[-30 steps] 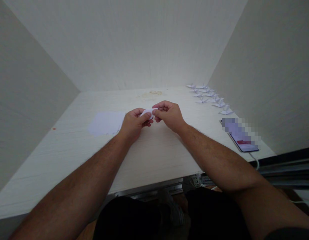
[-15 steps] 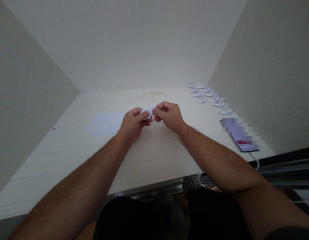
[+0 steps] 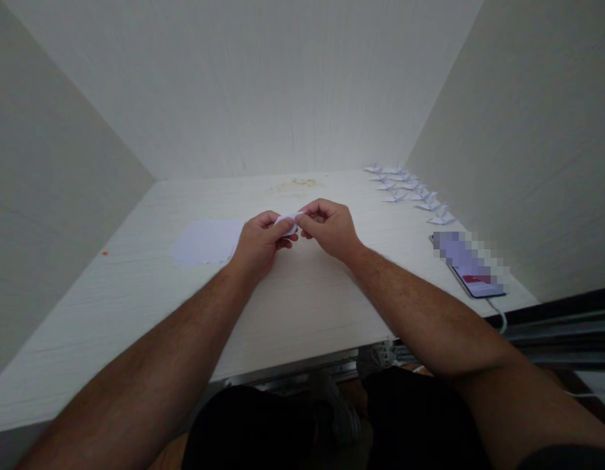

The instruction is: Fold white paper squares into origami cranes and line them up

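A small folded piece of white paper (image 3: pixel 288 221) is pinched between both hands over the middle of the white table (image 3: pixel 302 294). My left hand (image 3: pixel 260 241) grips its left side with thumb and fingers closed. My right hand (image 3: pixel 329 226) pinches its right end, fingers curled. Most of the paper is hidden by my fingers.
A stack of white paper sheets (image 3: pixel 207 240) lies left of my hands. Several small folded paper figures (image 3: pixel 410 190) sit in a row along the right wall. A phone (image 3: pixel 468 262) with a cable lies at the right edge. White walls close in three sides.
My fingers have shifted slightly on the paper, and its visible part has changed shape a little. Hands and arms stay in the same place.
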`<action>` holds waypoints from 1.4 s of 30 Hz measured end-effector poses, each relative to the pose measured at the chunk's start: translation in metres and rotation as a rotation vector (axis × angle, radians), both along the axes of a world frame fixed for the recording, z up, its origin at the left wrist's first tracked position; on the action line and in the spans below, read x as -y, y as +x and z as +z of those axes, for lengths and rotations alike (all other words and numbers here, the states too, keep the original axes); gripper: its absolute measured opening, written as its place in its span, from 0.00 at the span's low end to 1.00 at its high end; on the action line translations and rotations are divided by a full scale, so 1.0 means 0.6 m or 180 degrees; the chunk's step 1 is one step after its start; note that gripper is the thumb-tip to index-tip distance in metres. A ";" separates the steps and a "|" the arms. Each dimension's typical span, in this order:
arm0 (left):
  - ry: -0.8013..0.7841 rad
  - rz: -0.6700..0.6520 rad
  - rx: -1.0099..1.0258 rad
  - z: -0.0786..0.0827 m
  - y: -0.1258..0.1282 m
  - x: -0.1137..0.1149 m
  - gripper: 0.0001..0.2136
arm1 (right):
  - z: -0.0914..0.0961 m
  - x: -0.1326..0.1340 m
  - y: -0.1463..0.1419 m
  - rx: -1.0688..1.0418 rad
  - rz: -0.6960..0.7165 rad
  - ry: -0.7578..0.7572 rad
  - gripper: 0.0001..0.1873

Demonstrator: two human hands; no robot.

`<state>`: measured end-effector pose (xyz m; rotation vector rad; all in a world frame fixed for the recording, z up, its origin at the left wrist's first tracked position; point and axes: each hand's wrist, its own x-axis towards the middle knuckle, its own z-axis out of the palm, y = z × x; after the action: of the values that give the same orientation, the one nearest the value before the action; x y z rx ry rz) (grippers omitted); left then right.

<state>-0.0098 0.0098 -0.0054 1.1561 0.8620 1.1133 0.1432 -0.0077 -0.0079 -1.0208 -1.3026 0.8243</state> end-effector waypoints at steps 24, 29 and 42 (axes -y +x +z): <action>0.0009 -0.0157 0.0107 -0.004 -0.003 0.000 0.15 | 0.010 0.002 -0.002 -0.0558 0.0096 -0.0324 0.06; -0.0104 0.0004 0.0046 0.000 -0.005 0.004 0.16 | 0.017 -0.004 0.007 -0.0882 -0.0251 -0.0487 0.08; -0.0041 -0.0137 -0.0025 -0.008 -0.002 -0.004 0.14 | 0.006 0.001 -0.004 -0.0453 0.0140 -0.0348 0.13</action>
<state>-0.0113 0.0122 -0.0100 1.1639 0.8454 1.0673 0.1409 -0.0083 -0.0043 -1.0031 -1.1726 0.9929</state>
